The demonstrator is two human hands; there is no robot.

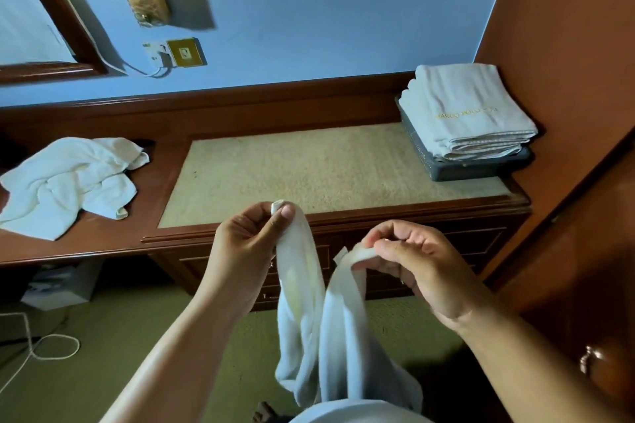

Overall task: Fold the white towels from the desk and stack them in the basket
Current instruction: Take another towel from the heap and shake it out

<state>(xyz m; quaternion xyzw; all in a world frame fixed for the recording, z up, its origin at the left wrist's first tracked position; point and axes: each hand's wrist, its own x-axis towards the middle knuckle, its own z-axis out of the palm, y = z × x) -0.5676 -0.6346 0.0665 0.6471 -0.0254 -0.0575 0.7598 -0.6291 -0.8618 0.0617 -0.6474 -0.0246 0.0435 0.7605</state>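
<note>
White towel (299,306) pinched by left hand (244,244), right hand (412,259), hanging below, seemingly twisted

Head cam, close, looks fwd/down over desk (330,168).

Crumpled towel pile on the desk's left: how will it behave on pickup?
Probably floppy: the crumpled towel pile lies in loose folds, and the held towel droops limp from left hand and right hand. Layers look tangled, so one may drag another.

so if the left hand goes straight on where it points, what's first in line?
The left hand would likely meet the desk's beige inset first, just past the front edge; depth is unclear.
</note>
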